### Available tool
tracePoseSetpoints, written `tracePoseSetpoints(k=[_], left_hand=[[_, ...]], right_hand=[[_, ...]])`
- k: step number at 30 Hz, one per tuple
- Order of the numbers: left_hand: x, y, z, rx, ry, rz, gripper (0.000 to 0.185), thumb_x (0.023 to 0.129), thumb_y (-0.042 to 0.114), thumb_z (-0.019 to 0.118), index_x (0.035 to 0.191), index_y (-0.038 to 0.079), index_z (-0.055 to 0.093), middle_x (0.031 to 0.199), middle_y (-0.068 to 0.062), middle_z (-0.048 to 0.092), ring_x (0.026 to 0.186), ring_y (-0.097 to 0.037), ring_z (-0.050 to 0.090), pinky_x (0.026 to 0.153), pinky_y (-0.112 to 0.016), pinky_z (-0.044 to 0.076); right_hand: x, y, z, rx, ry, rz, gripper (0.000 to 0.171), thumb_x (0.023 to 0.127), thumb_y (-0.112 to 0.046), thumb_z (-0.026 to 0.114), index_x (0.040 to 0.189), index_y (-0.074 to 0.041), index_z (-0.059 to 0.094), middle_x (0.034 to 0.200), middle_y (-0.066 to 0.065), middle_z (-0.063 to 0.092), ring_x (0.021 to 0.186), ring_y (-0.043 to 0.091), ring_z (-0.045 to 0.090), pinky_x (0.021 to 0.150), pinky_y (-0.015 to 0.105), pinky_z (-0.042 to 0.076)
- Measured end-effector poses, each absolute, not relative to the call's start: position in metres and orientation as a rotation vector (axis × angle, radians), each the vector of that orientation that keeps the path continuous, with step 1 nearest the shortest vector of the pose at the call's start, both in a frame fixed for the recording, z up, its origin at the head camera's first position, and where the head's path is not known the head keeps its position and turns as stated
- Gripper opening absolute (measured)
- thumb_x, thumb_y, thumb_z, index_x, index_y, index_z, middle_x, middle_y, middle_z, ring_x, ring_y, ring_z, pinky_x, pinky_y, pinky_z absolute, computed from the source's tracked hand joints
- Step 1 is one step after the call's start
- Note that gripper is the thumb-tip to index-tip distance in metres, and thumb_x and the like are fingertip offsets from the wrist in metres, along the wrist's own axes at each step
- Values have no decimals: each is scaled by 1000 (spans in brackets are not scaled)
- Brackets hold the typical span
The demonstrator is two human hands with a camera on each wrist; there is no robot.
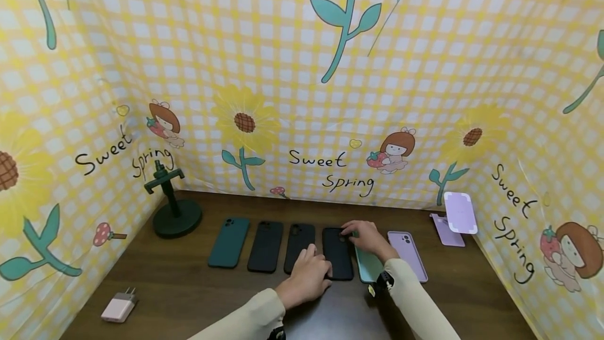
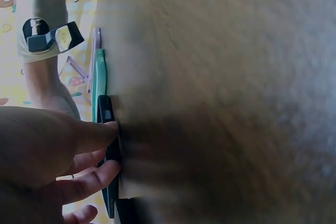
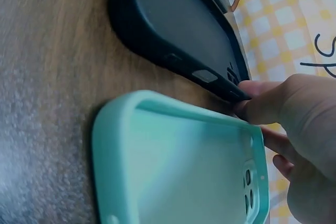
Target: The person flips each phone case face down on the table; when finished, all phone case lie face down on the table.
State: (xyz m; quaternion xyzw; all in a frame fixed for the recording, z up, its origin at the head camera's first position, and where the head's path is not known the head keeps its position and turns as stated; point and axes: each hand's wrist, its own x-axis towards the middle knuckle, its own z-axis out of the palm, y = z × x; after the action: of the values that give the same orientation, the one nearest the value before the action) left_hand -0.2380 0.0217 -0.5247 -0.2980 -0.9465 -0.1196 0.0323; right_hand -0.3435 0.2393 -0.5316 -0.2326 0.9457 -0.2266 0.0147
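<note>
Several phone cases lie in a row on the brown table (image 1: 189, 298). My left hand (image 1: 309, 269) rests its straight fingertips (image 2: 102, 132) against the near end of the rightmost black case (image 1: 337, 248). My right hand (image 1: 367, 237) reaches over the mint green case (image 1: 365, 272), and its thumb (image 3: 273, 100) touches the far corner of that black case (image 3: 178, 30) by the camera cutout. The mint case (image 3: 184, 166) lies inside up, right beside the black one. Neither hand lifts anything.
Left of my hands lie a dark green case (image 1: 228, 242) and two black cases (image 1: 266, 245). A lilac case (image 1: 410, 253) lies on the right, with lilac cards (image 1: 460, 212) behind it. A phone stand (image 1: 172, 209) stands back left, a charger (image 1: 119, 307) front left. Patterned cloth walls enclose the table.
</note>
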Motion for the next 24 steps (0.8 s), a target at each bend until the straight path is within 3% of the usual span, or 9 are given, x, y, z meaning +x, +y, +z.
tracePoseSetpoints(k=[4,9,12,18,21,24], left_hand=[[-238,21,-529,-921,-2877,-361,19,83,35,72,68,31,63,73,13,57,82,-14,36,71,-29,29],[-237,19,-531,-924,-2829,-324,16,85,35,71,70,30,65,73,13,60,80,-13,36,69,-27,29],[-237,17,-529,-921,-2792,-313,15,85,35,70,72,31,65,72,14,61,80,-13,37,68,-26,30],[-234,15,-522,-935,-2736,-396,13,88,35,67,76,31,65,75,14,63,81,-13,38,68,-26,31],[-233,15,-520,-947,-2702,-483,11,89,34,66,78,31,67,76,14,64,83,-12,41,71,-27,34],[-232,15,-519,-956,-2660,-545,9,89,33,66,80,31,67,77,15,65,83,-11,43,72,-27,36]], right_hand=[[-343,238,-531,-718,2920,-755,22,86,-5,67,105,-15,74,122,1,65,118,29,57,107,62,24],[-344,240,-530,-726,2892,-843,25,86,-2,66,107,-15,73,120,1,66,117,28,57,102,55,38],[-345,241,-528,-735,2874,-918,27,86,-2,66,109,-16,72,119,1,66,116,27,58,102,55,38],[-345,242,-521,-738,2803,-1061,38,88,-2,64,123,-16,65,126,2,62,114,26,60,93,48,48],[-344,241,-517,-753,2751,-1134,42,90,-2,62,130,-13,59,131,6,59,116,28,59,93,48,48],[-343,240,-514,-763,2690,-1207,46,92,-2,59,135,-17,55,137,6,55,120,28,56,96,50,46]])
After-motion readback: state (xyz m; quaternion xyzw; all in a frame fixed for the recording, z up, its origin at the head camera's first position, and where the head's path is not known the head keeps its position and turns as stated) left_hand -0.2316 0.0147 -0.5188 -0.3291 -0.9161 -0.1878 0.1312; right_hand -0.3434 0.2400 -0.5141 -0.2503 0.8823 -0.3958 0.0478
